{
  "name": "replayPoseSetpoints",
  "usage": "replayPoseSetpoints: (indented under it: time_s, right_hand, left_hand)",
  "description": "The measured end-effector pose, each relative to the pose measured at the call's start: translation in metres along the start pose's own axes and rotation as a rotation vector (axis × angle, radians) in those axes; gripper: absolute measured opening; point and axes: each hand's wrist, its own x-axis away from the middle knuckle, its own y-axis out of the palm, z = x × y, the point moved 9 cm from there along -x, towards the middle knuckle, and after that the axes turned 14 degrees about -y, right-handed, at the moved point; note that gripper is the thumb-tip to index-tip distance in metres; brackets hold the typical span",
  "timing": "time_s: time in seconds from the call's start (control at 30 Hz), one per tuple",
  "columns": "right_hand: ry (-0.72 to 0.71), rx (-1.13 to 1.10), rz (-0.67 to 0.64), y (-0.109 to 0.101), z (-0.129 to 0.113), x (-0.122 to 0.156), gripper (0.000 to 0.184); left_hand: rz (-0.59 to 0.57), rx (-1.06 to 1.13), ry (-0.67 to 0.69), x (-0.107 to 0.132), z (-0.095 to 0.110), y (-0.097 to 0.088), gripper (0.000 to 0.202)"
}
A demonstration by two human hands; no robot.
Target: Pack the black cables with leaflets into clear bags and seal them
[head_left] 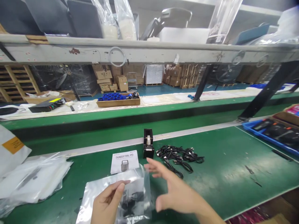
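My left hand (108, 202) pinches the upper edge of a clear plastic bag (146, 199). Inside the bag I can make out a printed sheet and a dark bundle that looks like a black cable. My right hand (173, 189) is just right of the bag, fingers spread, holding nothing. Beyond the bag lies a white "Thunder Trail Pro" booklet (125, 159). A black tape dispenser (148, 144) stands beside the booklet. Several coiled black cables (175, 154) are in a pile to its right.
Flat clear plastic bags (39, 177) are stacked at the left of the green bench (219, 180). A blue tray (268, 133) with black items sits at the right. On the raised ledge stand a cardboard tray (118, 102) of blue parts and a black box (46, 105).
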Motion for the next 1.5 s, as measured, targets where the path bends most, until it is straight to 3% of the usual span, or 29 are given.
replayPoseSetpoints:
  time_s: [0.07, 0.17, 0.23, 0.47, 0.53, 0.63, 0.77, 0.87, 1.03, 1.17, 1.23, 1.33, 1.43, 1.5]
  right_hand:
    - [0.056, -0.059, 0.096, 0.010, 0.024, 0.004, 0.093]
    - [0.105, -0.165, 0.260, 0.015, 0.045, -0.003, 0.040]
    - [0.098, -0.214, 0.318, 0.011, 0.048, -0.010, 0.023]
    - [0.131, -0.364, 0.353, 0.004, 0.058, -0.012, 0.022]
    - [0.150, -0.328, 0.336, 0.006, 0.063, -0.013, 0.028]
    - [0.145, -0.275, 0.293, 0.007, 0.065, -0.018, 0.016]
    - [0.023, -0.101, 0.229, -0.001, 0.052, -0.024, 0.012]
    - [-0.084, 0.068, 0.169, -0.005, 0.040, -0.023, 0.026]
    - [-0.157, 0.120, 0.097, 0.000, 0.036, -0.020, 0.045]
    - [-0.175, 0.136, 0.055, -0.001, 0.036, -0.019, 0.044]
    - [-0.149, 0.110, 0.095, -0.010, 0.040, -0.020, 0.036]
    - [-0.025, 0.097, 0.351, -0.045, 0.058, -0.018, 0.023]
    - [0.116, 0.159, 0.572, -0.074, 0.074, -0.019, 0.034]
    - [0.176, 0.163, 0.576, -0.078, 0.081, -0.031, 0.040]
  left_hand:
    - [0.023, 0.008, -0.004, -0.001, -0.001, 0.000, 0.033]
    - [0.039, 0.057, 0.012, -0.001, 0.000, 0.002, 0.034]
    - [0.048, 0.064, 0.001, -0.001, -0.001, 0.003, 0.036]
    - [0.038, 0.190, -0.160, -0.008, -0.018, 0.004, 0.040]
    - [0.051, 0.176, -0.135, -0.009, -0.017, 0.004, 0.038]
    - [0.058, 0.116, -0.084, -0.012, -0.014, 0.001, 0.036]
    - [-0.002, 0.067, -0.105, -0.019, -0.017, -0.002, 0.036]
    - [-0.070, 0.124, -0.170, -0.025, -0.023, 0.001, 0.044]
    - [-0.179, 0.152, -0.247, -0.024, -0.030, 0.020, 0.062]
    - [-0.236, -0.027, -0.189, -0.017, -0.030, 0.035, 0.034]
    - [-0.216, -0.059, -0.179, -0.015, -0.030, 0.034, 0.032]
    - [-0.175, -0.028, -0.167, -0.014, -0.028, 0.026, 0.035]
    - [-0.165, -0.020, -0.174, -0.012, -0.027, 0.023, 0.033]
    - [-0.150, -0.016, -0.160, -0.011, -0.026, 0.021, 0.033]
